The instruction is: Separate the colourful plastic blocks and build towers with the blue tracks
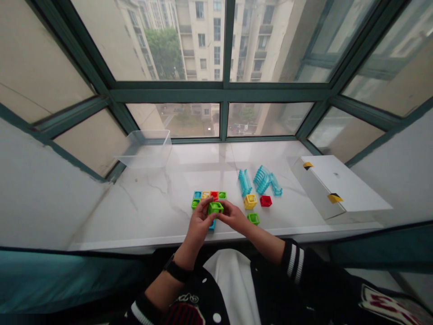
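Between my two hands is a green hollow toy block [215, 207], held above the sill. My left hand [200, 219] grips it from the left, and my right hand [233, 216] pinches its right side. Just behind are coloured blocks side by side: a blue block [197, 195], a yellow block [205, 195], a red block [214, 195] and a green block [222, 195]. Another green block [195, 204] sits at the left of my left hand. Below the held block, a blue block [212, 225] is partly hidden by my fingers.
Right of my hands lie a yellow cube block [250, 201], a red block [265, 201] and a green block [253, 219]. Translucent blue curved pieces [262, 179] are behind them. A clear plastic bin [145, 151] stands back left, a white box [341, 187] at right. Windows enclose the marble sill [152, 216].
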### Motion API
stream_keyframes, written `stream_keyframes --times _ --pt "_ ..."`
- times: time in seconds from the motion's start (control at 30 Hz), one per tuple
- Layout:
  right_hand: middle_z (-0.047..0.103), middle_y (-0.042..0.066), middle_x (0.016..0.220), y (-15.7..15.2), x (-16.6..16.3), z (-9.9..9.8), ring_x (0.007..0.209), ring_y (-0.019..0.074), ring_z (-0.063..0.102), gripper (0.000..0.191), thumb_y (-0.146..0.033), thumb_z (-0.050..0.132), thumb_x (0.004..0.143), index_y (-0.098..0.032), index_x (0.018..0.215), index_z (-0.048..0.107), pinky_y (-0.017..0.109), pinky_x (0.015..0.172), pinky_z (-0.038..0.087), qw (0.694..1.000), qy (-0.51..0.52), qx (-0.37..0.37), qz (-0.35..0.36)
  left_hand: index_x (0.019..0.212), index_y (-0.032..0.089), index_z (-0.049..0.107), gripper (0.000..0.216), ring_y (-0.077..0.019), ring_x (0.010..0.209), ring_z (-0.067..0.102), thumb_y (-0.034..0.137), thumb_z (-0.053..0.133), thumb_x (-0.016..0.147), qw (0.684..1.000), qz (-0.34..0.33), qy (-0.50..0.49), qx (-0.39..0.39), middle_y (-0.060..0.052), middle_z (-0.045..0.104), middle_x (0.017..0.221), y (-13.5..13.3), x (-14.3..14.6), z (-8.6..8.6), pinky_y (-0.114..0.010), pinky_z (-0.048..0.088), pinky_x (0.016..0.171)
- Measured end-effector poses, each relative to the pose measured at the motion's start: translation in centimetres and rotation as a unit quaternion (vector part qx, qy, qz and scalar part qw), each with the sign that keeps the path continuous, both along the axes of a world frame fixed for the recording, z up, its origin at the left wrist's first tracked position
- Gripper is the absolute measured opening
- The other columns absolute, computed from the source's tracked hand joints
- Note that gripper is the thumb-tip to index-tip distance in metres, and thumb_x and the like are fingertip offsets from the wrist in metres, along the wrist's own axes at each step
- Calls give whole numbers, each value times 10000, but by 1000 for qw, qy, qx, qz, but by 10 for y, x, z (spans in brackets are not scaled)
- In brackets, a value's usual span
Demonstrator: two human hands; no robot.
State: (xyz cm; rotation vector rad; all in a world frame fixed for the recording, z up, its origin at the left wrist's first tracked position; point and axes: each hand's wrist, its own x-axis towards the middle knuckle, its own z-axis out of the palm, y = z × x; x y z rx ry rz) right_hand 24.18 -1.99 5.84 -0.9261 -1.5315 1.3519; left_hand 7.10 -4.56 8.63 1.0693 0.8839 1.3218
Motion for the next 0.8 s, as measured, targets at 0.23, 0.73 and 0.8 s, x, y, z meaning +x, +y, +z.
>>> stream_keyframes --times 0.23,0.73,0.8 --pt "746 60 1135 1 11 19 981 219 740 491 -374 796 859 -242 1298 619 384 893 615 995 -58 67 -36 1398 252 587 608 -312 1398 566 331 815 839 994 10 110 23 -132 619 1471 4 -7 -13 -520 436 1195" --pt "663 84 1207 -12 55 18 865 184 662 610 -259 751 867 -256 1437 531 370 801 603 951 -256 167 -48 1270 276 666 469 -258 1196 696 235 788 818 959 -22 274 71 -70 717 1295 -1 9 -10 -470 514 1106" --pt "681 78 1180 -15 67 18 811 171 659 642 -277 781 847 -247 1438 534 361 776 596 951 -272 142 -49 1262 268 669 467 -257 1178 700 248 798 814 955 -32 285 77 -75 717 1287 -1 16 -9 -468 524 1091"
